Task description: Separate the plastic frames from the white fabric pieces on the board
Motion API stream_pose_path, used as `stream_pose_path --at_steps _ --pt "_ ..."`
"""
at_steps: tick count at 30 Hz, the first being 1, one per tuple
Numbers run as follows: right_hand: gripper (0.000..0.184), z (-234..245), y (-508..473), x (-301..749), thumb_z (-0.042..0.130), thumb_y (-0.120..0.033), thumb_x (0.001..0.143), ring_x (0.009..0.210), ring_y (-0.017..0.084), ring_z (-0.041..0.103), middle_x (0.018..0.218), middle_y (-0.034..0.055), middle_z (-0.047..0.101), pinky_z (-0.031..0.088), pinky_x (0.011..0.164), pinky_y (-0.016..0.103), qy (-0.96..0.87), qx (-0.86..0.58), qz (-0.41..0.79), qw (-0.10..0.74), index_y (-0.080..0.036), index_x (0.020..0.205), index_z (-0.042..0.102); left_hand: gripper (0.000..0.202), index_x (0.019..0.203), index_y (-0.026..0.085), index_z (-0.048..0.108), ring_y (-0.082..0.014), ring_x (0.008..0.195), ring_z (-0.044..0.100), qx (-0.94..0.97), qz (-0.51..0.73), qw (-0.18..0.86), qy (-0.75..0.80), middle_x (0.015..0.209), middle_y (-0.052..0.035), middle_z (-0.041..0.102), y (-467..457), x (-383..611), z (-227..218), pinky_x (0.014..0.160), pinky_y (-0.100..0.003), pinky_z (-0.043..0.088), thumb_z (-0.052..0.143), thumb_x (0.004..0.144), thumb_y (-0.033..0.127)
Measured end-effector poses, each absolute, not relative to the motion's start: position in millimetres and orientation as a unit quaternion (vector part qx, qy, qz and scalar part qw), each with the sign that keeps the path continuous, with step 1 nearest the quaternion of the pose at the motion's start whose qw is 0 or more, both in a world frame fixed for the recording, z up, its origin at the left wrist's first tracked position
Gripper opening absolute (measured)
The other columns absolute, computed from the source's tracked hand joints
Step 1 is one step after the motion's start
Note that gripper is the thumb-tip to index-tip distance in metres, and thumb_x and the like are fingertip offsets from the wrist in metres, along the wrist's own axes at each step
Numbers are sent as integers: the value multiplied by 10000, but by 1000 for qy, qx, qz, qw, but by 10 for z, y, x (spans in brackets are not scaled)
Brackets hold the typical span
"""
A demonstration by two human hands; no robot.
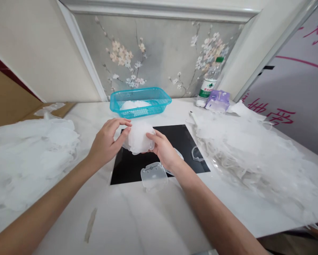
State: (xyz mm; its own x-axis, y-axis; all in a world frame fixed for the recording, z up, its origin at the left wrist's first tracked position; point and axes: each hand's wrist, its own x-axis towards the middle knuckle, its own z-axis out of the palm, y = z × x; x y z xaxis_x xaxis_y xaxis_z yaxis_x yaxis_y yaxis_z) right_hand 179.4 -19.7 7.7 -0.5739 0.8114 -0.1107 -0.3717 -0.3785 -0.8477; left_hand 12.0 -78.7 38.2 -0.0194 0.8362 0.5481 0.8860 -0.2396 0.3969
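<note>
Above a black mat (132,166) I hold a rounded translucent plastic case (134,150) with a white sheet-like piece (141,136) showing on its face. My right hand (163,147) grips its right side, thumb on the front and fingers behind. At the opposite edge, my left hand (108,141) is curled with thumb and forefinger against the case. Below, a clear plastic cover (154,175) lies across the mat's front edge. Another clear piece (179,154) is partly hidden behind my right hand. A small clear frame (197,154) rests at the mat's right side.
A blue plastic basket (140,114) with white pieces inside stands behind the mat. Heaps of translucent white pieces cover the left (28,159) and right (249,152) of the table. Back right are a water bottle (209,83) and a purple packet (217,100).
</note>
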Motion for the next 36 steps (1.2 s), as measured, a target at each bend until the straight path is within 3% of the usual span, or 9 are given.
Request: stream_pose_path --at_steps 5,10,15,25,30,36 --pt "213 70 -198 1797 604 -318 729 690 145 540 815 20 611 482 536 248 -409 -262 788 377 -185 895 613 160 978 199 593 -194 1114 582 -699 -381 62 -603 1120 -49 653 -820 159 460 1003 -350 423 494 925 312" --pt "224 82 -195 1804 604 -316 720 718 157 554 839 19 630 478 561 260 -400 -266 791 380 -196 909 619 186 907 225 650 -220 1095 581 -746 -308 99 -583 1106 -36 667 -803 110 510 996 -377 427 572 859 388" --pt "190 54 -182 1794 614 -308 714 708 141 539 782 3 619 441 573 232 -391 -272 789 388 -199 870 623 194 802 245 671 -224 1076 600 -764 -275 137 -567 1061 -25 696 -785 75 502 967 -397 419 524 884 342" --pt "213 28 -164 1800 593 -315 727 749 151 561 856 15 654 441 600 238 -392 -279 785 390 -202 903 635 249 822 248 628 -248 1068 603 -722 -261 171 -618 1038 -33 708 -765 -44 528 939 -426 397 464 908 415" --pt "203 30 -168 1807 585 -306 737 765 150 569 875 17 665 442 614 233 -389 -280 786 392 -204 904 638 228 788 251 632 -234 1029 603 -708 -306 117 -626 1028 -32 694 -780 -16 594 958 -415 426 513 854 434" --pt "210 26 -165 1795 602 -308 734 775 157 588 888 21 685 447 601 234 -390 -278 786 391 -201 910 641 211 908 247 664 -213 1061 595 -686 -358 59 -630 1038 -24 676 -811 87 576 1010 -382 422 556 849 420"
